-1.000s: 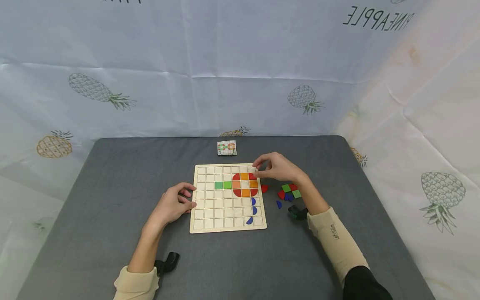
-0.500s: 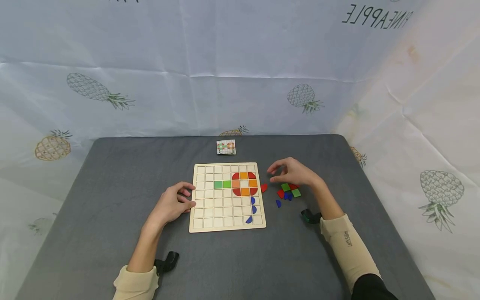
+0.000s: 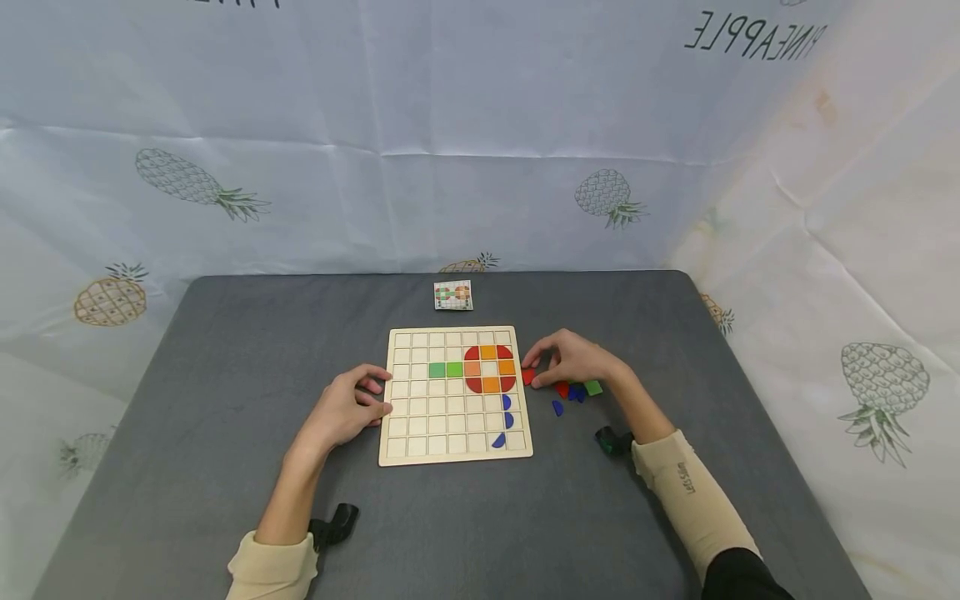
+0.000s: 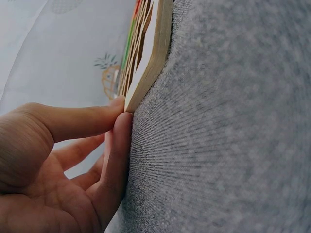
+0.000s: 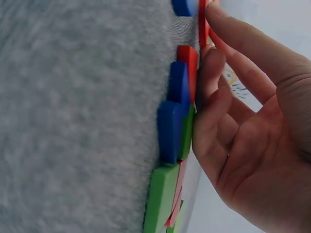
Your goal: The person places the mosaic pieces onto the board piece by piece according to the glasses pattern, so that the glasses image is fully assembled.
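Note:
A square wooden grid board (image 3: 435, 425) lies flat on the table. My left hand (image 3: 347, 407) holds its left edge; the left wrist view has the thumb on the top of the board edge (image 4: 153, 60) with fingers below it. Past the board's right side, my right hand (image 3: 573, 358) reaches down with thumb and fingertips around a red quarter-circle tile (image 3: 528, 377), its thumb touching the red tile (image 5: 203, 24) in the right wrist view. On the board, red quarter-circles and orange squares (image 3: 489, 353) form a ring, with green squares (image 3: 454, 369) to its left.
Blue half-round tiles (image 3: 509, 421) lie along the board's right side. Under and beside the right hand sit loose green, red and blue tiles (image 3: 593, 387), partly hidden. One blue tile (image 3: 557, 408) lies apart. Behind the board rests a small pattern card (image 3: 453, 295).
My right hand has left the board's upper right corner, swung right, then come down and left to the red tile beside the board. The left hand stays put.

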`<state>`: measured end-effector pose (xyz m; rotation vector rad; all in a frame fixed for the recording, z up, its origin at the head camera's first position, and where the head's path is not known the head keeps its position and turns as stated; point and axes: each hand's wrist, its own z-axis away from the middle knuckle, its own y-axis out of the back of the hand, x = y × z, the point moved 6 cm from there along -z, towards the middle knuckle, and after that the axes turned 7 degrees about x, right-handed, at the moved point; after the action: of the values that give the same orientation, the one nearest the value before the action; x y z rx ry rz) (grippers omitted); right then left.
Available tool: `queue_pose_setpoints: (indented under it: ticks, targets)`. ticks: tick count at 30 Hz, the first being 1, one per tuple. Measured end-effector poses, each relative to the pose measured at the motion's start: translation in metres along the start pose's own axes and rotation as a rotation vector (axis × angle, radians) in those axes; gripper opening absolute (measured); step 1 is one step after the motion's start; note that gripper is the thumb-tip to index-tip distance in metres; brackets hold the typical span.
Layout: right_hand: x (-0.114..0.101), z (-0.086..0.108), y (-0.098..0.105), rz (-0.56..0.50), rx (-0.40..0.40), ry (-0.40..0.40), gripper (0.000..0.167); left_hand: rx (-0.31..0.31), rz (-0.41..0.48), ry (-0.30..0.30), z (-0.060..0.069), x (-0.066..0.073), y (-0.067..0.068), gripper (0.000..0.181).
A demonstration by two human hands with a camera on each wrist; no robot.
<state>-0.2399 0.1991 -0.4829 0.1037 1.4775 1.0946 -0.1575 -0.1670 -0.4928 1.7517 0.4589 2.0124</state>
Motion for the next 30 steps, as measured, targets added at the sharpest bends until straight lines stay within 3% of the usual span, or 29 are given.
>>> queue_pose_setpoints:
  ticks: [10,21,30]
  targets:
    - [-0.0018,-0.004,-0.0036,0.023,0.013,0.057,0.024,0.007,-0.002,0.0,0.0005,-0.0003,0.0001,0.045]
    - [0.004,-0.0022,-0.0016,0.04,0.0,0.046,0.023,0.01,0.008,-0.004,0.001,0.0004,-0.001,0.045]
    - [-0.0045,-0.0004,0.0063,0.045,0.018,0.025,0.024,0.012,0.017,-0.007,0.0028,-0.0003,-0.0017,0.045]
